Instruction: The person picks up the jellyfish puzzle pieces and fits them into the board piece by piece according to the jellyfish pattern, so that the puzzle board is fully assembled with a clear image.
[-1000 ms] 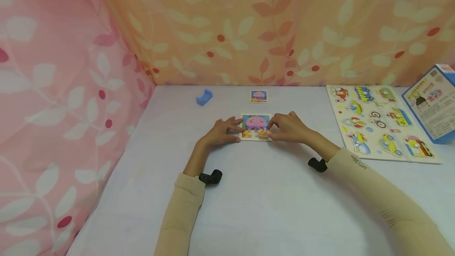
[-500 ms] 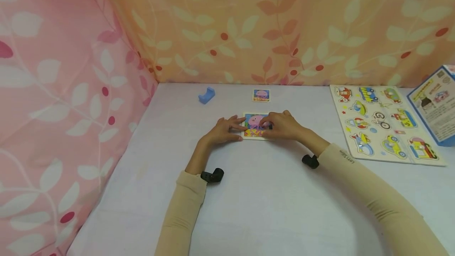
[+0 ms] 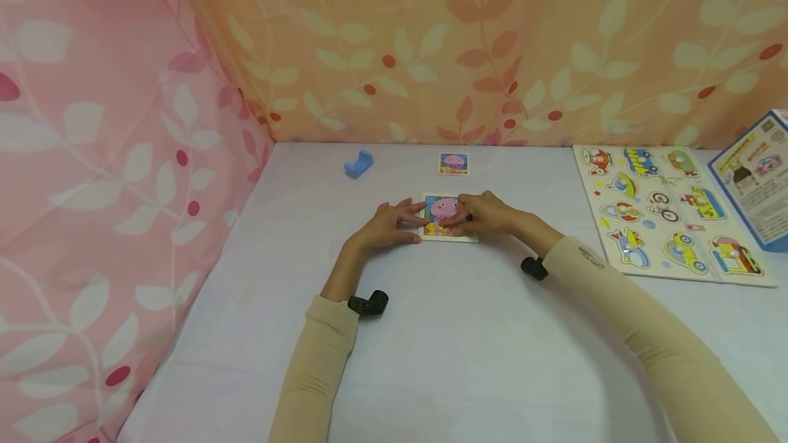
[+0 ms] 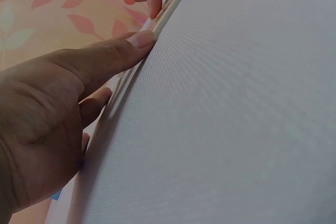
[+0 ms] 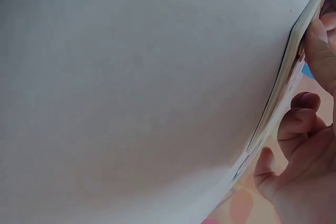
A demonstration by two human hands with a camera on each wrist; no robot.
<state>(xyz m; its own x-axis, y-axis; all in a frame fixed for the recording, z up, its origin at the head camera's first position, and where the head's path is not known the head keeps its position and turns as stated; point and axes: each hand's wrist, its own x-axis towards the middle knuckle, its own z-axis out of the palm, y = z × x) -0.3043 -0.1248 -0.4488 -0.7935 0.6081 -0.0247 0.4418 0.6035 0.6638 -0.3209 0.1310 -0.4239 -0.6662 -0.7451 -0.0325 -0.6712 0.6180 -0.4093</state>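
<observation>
A small square jigsaw board [image 3: 444, 205] with a pink jellyfish picture lies flat on the white table. My left hand [image 3: 390, 225] rests at its left side, fingers spread; its fingertips touch the left edge, and the thumb meets the near edge in the left wrist view. My right hand [image 3: 486, 213] reaches over the right part of the board, covering it. In the left wrist view, a right finger [image 4: 153, 1] points down onto the board's face. The right wrist view shows the right thumb [image 5: 319, 51] at the board, with other fingers loosely bent. No loose piece is visible between them.
Behind the board lies a small card [image 3: 453, 164] with a similar jellyfish. A blue curved plastic piece [image 3: 359, 165] is at the back left. To the right are a knob puzzle board [image 3: 646, 245] of vehicles and a blue-edged box [image 3: 754, 183]. Curtains bound the left and back.
My right hand has moved left from the board's right edge to over its picture. A piece seen by its fingers at the lower right is now hidden or laid down. My left hand stays put.
</observation>
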